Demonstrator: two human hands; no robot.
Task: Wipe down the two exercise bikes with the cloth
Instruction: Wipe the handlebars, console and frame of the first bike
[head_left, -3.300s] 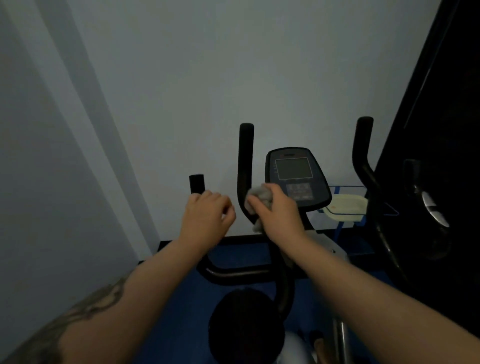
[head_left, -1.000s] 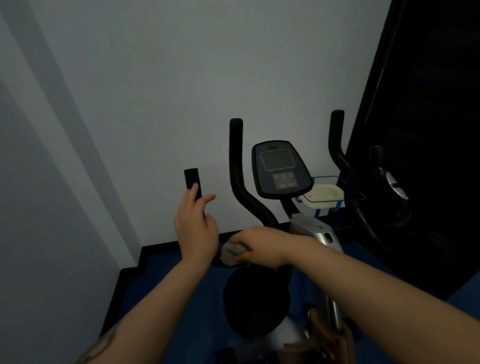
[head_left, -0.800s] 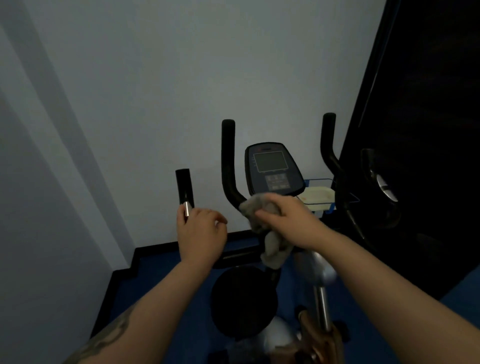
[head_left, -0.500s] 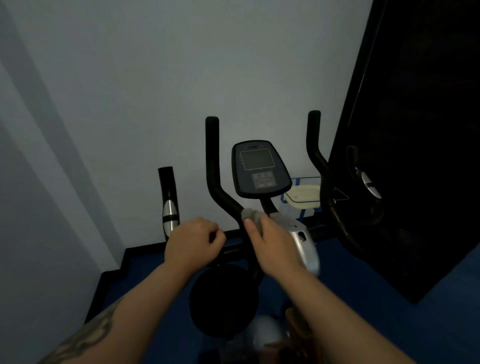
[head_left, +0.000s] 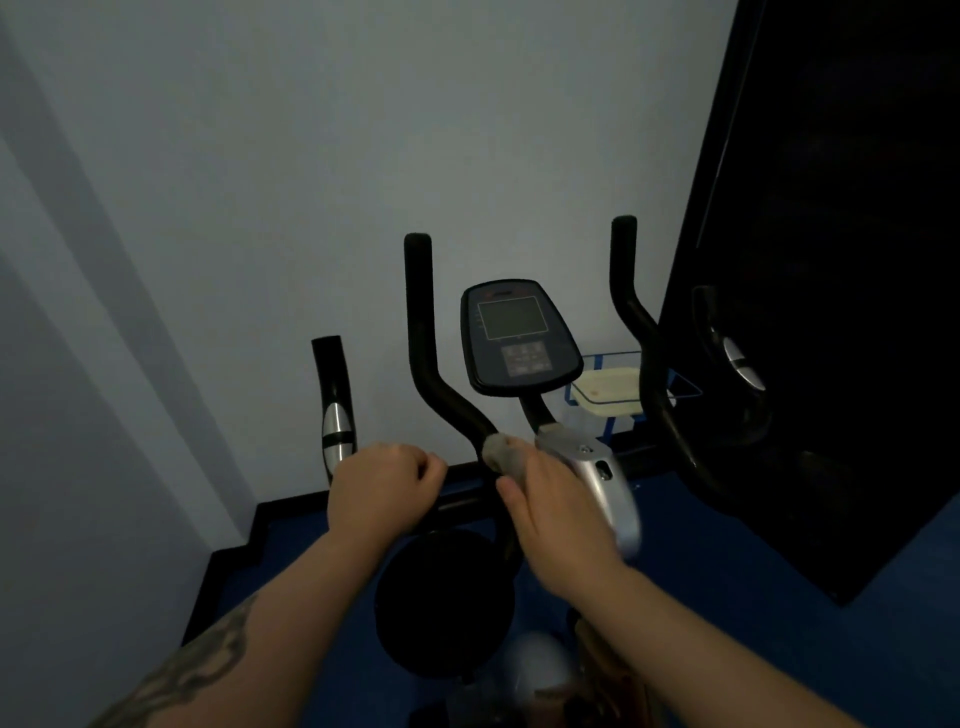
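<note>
Bike (head_left: 524, 343) against a pale wall, its console between two upright black handlebars: the right hand (head_left: 558, 512) grips a grey cloth (head_left: 503, 453) against the left bar's lower bend beside the silver stem, while the left hand (head_left: 382, 491) curls around the low crossbar

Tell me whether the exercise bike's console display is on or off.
Off, it seems: the square screen on the dark oval console is plain grey, with no lit digits or glow visible, though the room is dim.
</note>
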